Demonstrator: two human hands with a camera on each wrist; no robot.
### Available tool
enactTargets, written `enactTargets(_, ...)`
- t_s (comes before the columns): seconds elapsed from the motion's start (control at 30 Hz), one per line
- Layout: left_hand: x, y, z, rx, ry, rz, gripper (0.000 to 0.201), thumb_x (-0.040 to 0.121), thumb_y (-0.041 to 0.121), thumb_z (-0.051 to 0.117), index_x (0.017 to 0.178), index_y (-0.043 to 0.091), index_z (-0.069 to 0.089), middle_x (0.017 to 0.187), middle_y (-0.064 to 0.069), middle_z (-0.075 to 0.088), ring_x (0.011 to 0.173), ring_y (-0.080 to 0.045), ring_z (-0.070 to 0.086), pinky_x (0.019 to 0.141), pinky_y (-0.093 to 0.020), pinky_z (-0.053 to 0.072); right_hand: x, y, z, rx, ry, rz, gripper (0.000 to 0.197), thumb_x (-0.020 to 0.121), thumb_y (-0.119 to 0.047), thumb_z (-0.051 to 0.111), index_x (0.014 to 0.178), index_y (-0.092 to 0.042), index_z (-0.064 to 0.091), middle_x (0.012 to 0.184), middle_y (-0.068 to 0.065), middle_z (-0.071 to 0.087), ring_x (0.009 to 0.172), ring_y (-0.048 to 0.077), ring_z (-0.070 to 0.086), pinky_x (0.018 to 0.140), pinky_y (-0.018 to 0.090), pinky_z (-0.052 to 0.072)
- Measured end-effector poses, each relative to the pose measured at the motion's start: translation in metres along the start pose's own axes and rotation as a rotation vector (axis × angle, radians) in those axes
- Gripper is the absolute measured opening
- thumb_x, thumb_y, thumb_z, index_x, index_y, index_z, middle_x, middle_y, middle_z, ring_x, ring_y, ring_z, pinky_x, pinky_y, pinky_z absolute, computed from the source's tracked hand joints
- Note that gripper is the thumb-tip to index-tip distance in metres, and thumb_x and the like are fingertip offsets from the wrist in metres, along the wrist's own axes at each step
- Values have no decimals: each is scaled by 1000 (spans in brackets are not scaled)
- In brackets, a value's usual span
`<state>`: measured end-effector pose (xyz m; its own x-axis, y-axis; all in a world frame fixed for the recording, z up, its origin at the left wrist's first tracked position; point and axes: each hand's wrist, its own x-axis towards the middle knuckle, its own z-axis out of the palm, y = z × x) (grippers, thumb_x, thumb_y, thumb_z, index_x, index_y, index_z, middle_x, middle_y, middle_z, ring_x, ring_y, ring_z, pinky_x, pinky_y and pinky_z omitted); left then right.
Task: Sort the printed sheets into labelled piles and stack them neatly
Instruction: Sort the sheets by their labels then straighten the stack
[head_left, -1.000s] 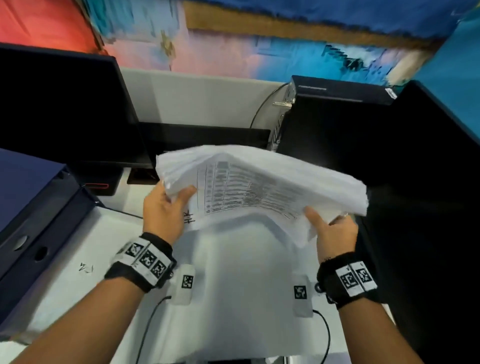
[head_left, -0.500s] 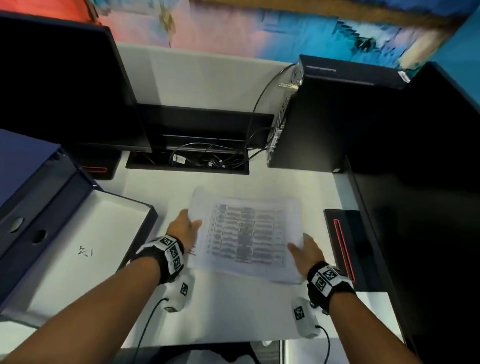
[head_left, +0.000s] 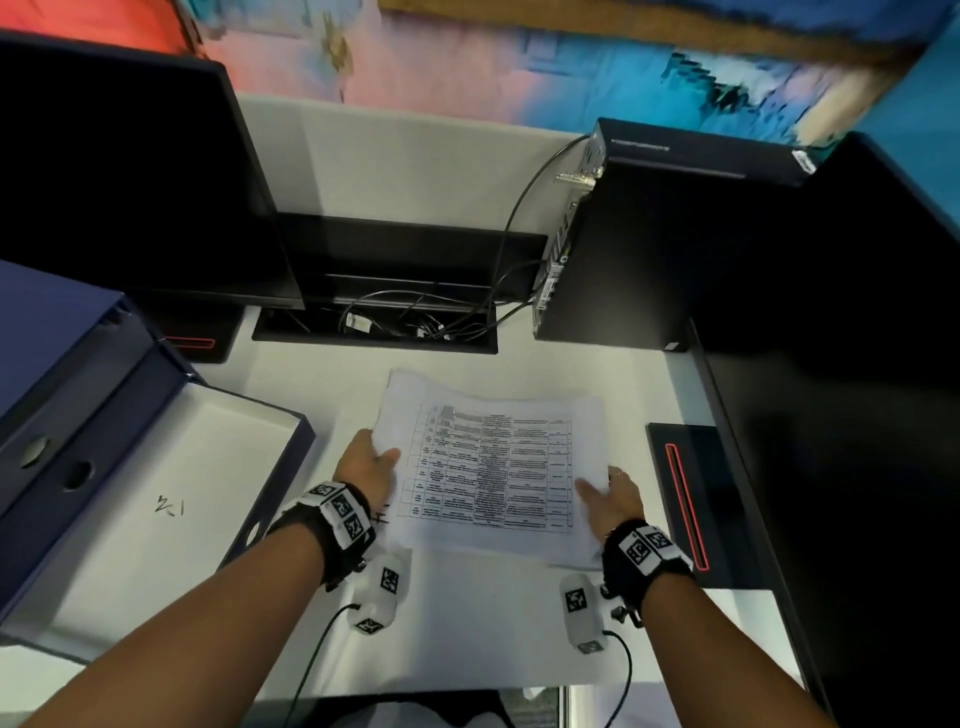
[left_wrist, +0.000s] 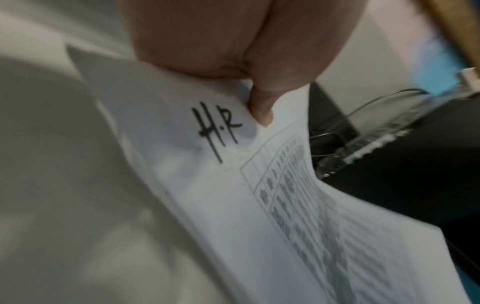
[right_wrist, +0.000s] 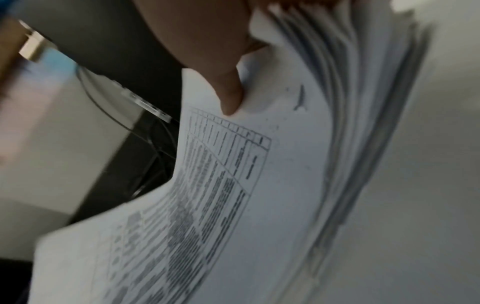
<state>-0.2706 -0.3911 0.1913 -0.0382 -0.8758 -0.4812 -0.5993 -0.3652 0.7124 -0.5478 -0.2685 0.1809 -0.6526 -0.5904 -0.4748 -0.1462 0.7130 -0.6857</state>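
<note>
Two hands hold one thick stack of white printed sheets (head_left: 498, 467) by its short sides, low over the white desk surface (head_left: 467, 634), with its top page showing a grey ruled table and a handwritten "H.R" label (left_wrist: 215, 129) in black marker near the left edge. The stack sits just right of the open navy box file (head_left: 156, 467), and everything else is placed from that stack: a recessed cable tray (head_left: 374, 322) lies beyond its far edge, a black computer tower (head_left: 649, 249) stands beyond and to the right, and a dark monitor base with a red line (head_left: 685, 499) is just to its right.

The step in hand looks like settling this labelled pile squarely. To do it well, I would keep both sides level, let the far edge land first, then tap the fanned right-hand edges flush before letting go, since the right wrist view shows the sheets splayed apart there.

The left hand (head_left: 366, 465) pinches the stack's left edge, thumb on top beside the label, fingers underneath out of sight. The right hand (head_left: 610, 499) likewise clamps the right edge, thumb pressed on the top page near the table's corner.
</note>
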Motion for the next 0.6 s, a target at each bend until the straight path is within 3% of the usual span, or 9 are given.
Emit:
enactTargets(0.13, -22, 27, -14, -186, 97, 256, 12, 102, 11, 49, 113, 14, 48, 89, 5, 64, 80, -15, 63, 54, -13, 50, -13, -30, -23, 284, 139, -211, 22, 92, -5, 61, 112, -11, 55, 105, 6, 67, 96, 23, 64, 75, 26, 50)
enactTargets(0.2, -29, 34, -20, -250, 141, 317, 15, 101, 10, 51, 116, 7, 52, 89, 5, 62, 78, -10, 61, 69, -16, 55, -21, -36, -30, 339, 182, -298, 20, 92, -8, 63, 110, -8, 55, 97, 1, 67, 88, 17, 65, 75, 28, 54)
enactTargets(0.27, -28, 30, -22, -207, 107, 316, 28, 100, 15, 55, 122, -3, 55, 99, 1, 65, 94, -18, 64, 93, -36, 53, -24, -32, -30, 292, 178, -296, 18, 90, -14, 66, 101, -3, 57, 85, 3, 64, 76, 16, 63, 72, 32, 54)
enactTargets(0.3, -28, 25, -23, -196, 62, 323, 32, 99, 17, 56, 128, 5, 55, 107, 4, 66, 105, -20, 65, 98, -39, 51, -23, -28, -28, 282, 145, -279, 15, 90, -13, 67, 98, -6, 57, 82, -1, 62, 72, 9, 61, 68, 27, 51)
enactTargets(0.37, -32, 21, -26, -257, 25, 356, 38, 95, 16, 62, 128, 26, 48, 115, 15, 64, 112, -9, 63, 98, -35, 49, -23, -21, -25, 295, 83, -248, 16, 86, -11, 71, 94, -14, 57, 82, -8, 62, 65, -8, 60, 59, 12, 47)
enactTargets(0.4, -36, 25, -27, -298, 40, 392, 43, 92, 16, 66, 127, 29, 44, 116, 19, 62, 109, 1, 61, 96, -30, 49, -23, -21, -24, 304, 75, -238, 18, 83, -13, 75, 91, -14, 59, 80, -7, 64, 59, -8, 62, 55, 8, 47)
enactTargets(0.5, -46, 48, -32, -370, 175, 557, 39, 94, 14, 63, 128, 21, 45, 110, 19, 57, 97, 15, 59, 84, -10, 47, -20, -25, -26, 381, 76, -206, 19, 80, -11, 79, 80, -13, 60, 62, -13, 66, 46, -6, 60, 46, 9, 47)
enactTargets(0.53, -47, 55, -33, -371, 231, 603, 27, 97, 13, 58, 123, 19, 50, 107, 17, 58, 94, 14, 58, 80, -9, 47, -23, -29, -27, 393, 80, -201, 28, 80, -9, 78, 70, -17, 53, 48, -17, 60, 38, -6, 55, 42, 8, 43)
enactTargets(0.6, -42, 64, -35, -402, 308, 616, 12, 102, 16, 50, 106, 21, 60, 100, 10, 61, 88, 7, 58, 79, -22, 50, -28, -33, -27, 410, 68, -195, 39, 75, -13, 80, 65, -22, 44, 37, -19, 51, 33, -6, 48, 41, 12, 40)
